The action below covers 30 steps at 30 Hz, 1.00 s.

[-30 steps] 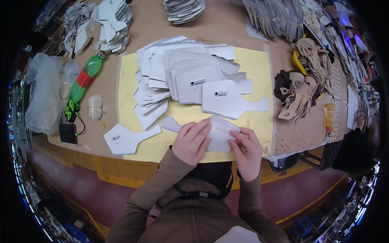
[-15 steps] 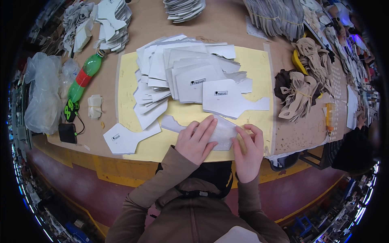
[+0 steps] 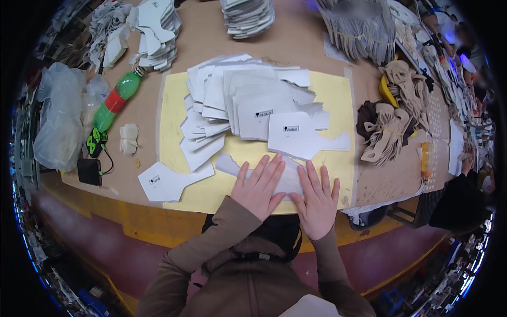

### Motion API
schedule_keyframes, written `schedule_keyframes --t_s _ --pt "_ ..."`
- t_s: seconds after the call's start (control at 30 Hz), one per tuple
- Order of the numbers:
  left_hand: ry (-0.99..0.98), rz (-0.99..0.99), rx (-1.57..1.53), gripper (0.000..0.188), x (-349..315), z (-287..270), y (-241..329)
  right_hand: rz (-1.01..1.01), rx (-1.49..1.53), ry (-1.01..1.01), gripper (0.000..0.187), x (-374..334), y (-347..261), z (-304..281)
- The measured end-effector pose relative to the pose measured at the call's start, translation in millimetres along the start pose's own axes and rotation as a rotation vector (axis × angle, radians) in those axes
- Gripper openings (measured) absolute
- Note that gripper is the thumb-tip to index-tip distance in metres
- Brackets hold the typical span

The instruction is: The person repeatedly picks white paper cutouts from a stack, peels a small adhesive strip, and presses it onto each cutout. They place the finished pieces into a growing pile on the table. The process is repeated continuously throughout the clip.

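Note:
Both my hands lie flat on a pale grey cut piece (image 3: 289, 181) near the front edge of the yellow sheet (image 3: 338, 164). My left hand (image 3: 259, 187) has its fingers spread over the piece's middle. On its right edge, my right hand (image 3: 318, 203) presses with the fingers stretched out. The piece's narrow end shows left of my left hand; the rest is partly covered. Just beyond my hands, a white cut piece with a small label (image 3: 289, 138) lies against a loose pile of similar pieces (image 3: 248, 98). Another labelled white piece (image 3: 168, 181) lies alone to the left.
A green bottle (image 3: 117, 100), clear plastic bags (image 3: 59, 121) and a small black device (image 3: 90, 171) with a cord are at left. White stacks (image 3: 247, 18) and a grey bundle (image 3: 359, 29) stand at the back. Tied beige pieces (image 3: 388, 134) lie right. A co-worker's dark sleeve (image 3: 459, 198) shows beyond.
My right hand has gone from bent fingers at the piece's edge to stretched out and flat on it. My left fingers have spread. The whole view has shifted slightly.

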<state>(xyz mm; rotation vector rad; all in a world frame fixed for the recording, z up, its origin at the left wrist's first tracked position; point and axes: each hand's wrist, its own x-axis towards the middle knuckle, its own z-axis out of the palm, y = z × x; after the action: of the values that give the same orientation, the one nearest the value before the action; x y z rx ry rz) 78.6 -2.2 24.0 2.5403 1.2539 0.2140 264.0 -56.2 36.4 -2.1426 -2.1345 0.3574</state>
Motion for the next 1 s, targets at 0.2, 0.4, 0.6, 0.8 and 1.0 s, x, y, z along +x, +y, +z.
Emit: schedule_keyframes --t_s 0.2,0.4,0.6,0.8,1.0 --pt "-0.023 0.202 -0.096 0.069 -12 7 1 -0.16 0.382 0.037 0.059 0 28 -12" --pt "0.202 0.405 -0.315 0.046 -38 7 14 -0.164 0.8 0.295 0.059 -6 32 -16" --pt "0.325 0.246 -1.15 0.04 -37 -21 16 -0.268 1.329 0.162 0.071 1 11 -25" --pt "0.372 -0.103 -1.765 0.034 -29 -49 21 -0.143 0.981 0.021 0.01 2 -7 -48" --pt "0.25 -0.248 -1.244 0.014 -44 -69 -20 -0.309 0.709 0.008 0.014 14 -4 -60"
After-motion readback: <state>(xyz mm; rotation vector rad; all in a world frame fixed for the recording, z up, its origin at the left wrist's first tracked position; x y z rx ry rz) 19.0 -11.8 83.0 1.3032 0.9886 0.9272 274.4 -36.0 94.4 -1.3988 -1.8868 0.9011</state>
